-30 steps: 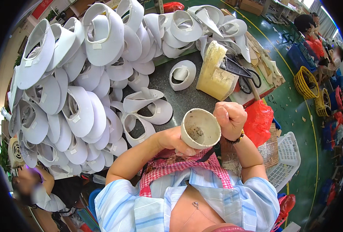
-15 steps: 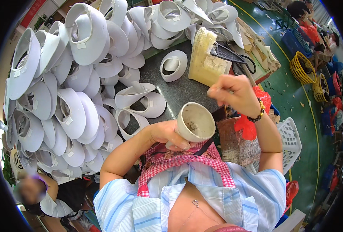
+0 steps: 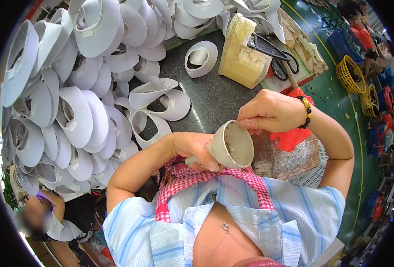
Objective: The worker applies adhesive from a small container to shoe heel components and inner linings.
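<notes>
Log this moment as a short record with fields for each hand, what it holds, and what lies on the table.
left hand: grips the base of a cream cone-shaped cup, mouth tilted to the person's right
right hand: fingertips pinch the cup's upper rim; beaded bracelet on the wrist
table: dark speckled top
on table: many white visor-shaped cap brims, a yellowish block, black scissors

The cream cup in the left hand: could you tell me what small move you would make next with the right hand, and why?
Probably dip the right hand fingertips into the cream cup. The left hand holds it tilted, its mouth facing the right hand, whose fingertips already rest on the rim, pinched together, and specks show inside. Whether they hold anything cannot be told.
</notes>
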Demonstrator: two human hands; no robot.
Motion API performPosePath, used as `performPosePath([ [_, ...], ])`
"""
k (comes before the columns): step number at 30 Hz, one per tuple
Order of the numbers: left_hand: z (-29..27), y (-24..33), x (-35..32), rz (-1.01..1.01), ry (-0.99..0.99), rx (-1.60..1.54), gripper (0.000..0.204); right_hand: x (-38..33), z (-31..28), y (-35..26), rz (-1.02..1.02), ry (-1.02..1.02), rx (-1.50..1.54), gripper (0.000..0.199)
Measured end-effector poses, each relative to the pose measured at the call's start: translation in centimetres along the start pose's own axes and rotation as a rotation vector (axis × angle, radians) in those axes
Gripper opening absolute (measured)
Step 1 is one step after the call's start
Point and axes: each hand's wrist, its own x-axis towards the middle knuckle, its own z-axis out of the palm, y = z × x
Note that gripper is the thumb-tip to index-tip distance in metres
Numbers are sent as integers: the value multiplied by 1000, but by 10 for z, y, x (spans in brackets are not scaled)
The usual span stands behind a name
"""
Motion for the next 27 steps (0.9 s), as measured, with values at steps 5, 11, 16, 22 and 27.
performPosePath([
  [5, -8, -6, 5, 15, -92, 54, 39, 3, -3, -14, 108, 88, 47, 29],
  [11, -13, -15, 8, 9, -63, -4, 38, 11, 13, -7, -118, 228, -387, 33],
  [16, -8, -26, 11, 181, -94, -13, 37, 9, 24, 10, -237, 342, -42, 35],
  [22, -2, -19, 14, 333, -106, -61, 51, 28, 74, 24, -441, 1063, 924, 33],
  [27, -6, -14, 10, 349, -152, -216, 55, -5, 31, 10, -444, 1120, 929, 29],
])
